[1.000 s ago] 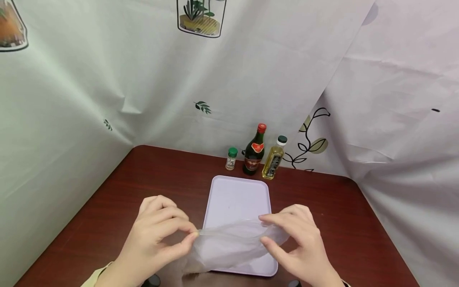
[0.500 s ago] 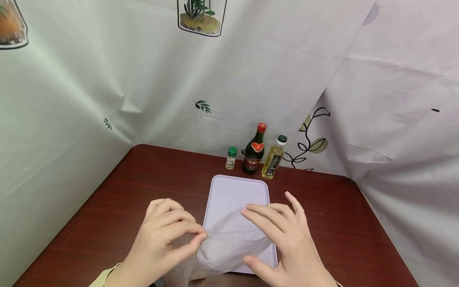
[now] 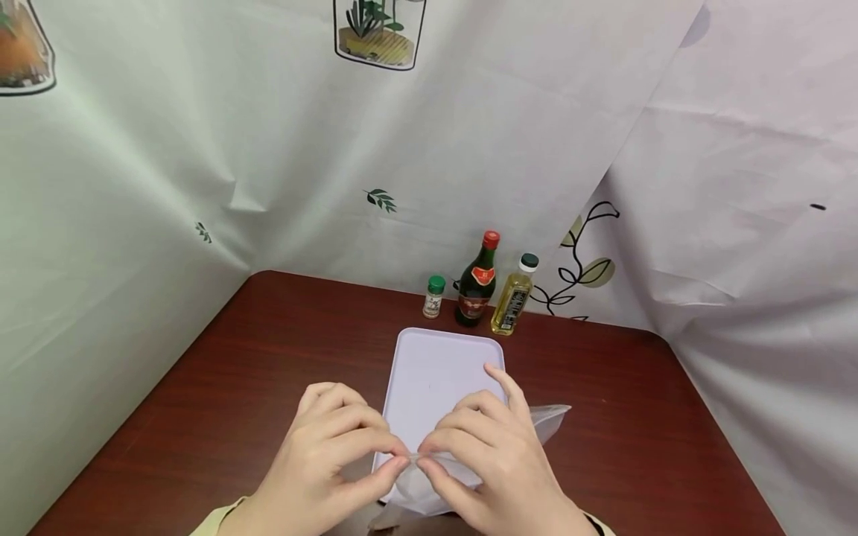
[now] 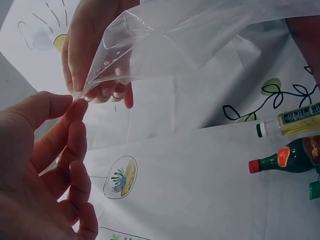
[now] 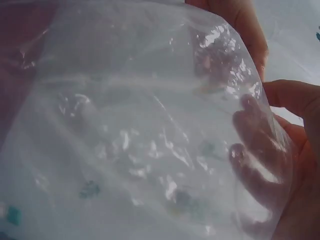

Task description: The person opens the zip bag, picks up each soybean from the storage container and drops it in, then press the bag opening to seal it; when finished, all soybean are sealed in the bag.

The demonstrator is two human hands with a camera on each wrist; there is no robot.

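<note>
A clear plastic bag [image 3: 418, 495] hangs between my two hands, over the near part of a pale purple tray [image 3: 432, 361]. My left hand [image 3: 335, 454] pinches the bag's edge between thumb and index finger. Close beside it, the right hand [image 3: 489, 454] pinches the same edge, its little finger raised. In the left wrist view the two hands' fingertips meet at one corner of the bag [image 4: 165, 40]. Across most of the right wrist view spreads the see-through film [image 5: 125, 130], with fingers visible through it.
Behind the tray stand a green-capped shaker [image 3: 433, 298], a dark green red-capped bottle [image 3: 476, 290] and a yellow oil bottle [image 3: 512, 298]. They are on a dark red-brown table [image 3: 302, 320], walled in by patterned white sheets [image 3: 322, 149]. Something brownish at the bottom edge is unclear.
My right hand has moved left along the bag to meet the left hand, its spread fingers closing into a pinch. The left hand has shifted slightly right.
</note>
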